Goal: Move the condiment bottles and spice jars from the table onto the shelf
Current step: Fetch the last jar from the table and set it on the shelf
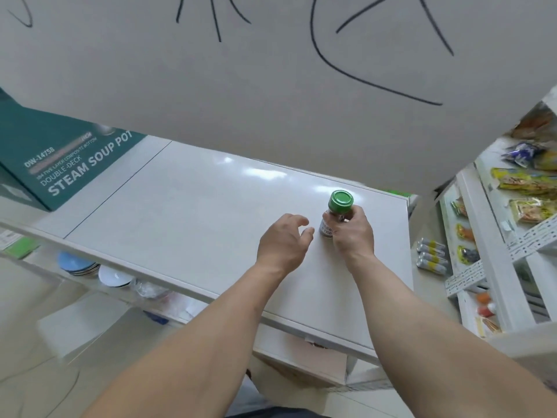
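A small spice jar [336,214] with a green lid and a white label stands upright on the white table [187,212], near its far right corner. My right hand [352,233] is wrapped around the jar's body from the right. My left hand [283,241] hovers just left of the jar with its fingers curled and apart, holding nothing. A white shelf unit [485,236] stands to the right of the table.
A teal "STEAM SOUP POT" box [60,158] sits at the table's far left. A white board with black marks [271,70] hangs overhead. The shelf holds snack packets [524,182] and small cans [431,256]. Bowls [78,265] lie under the table.
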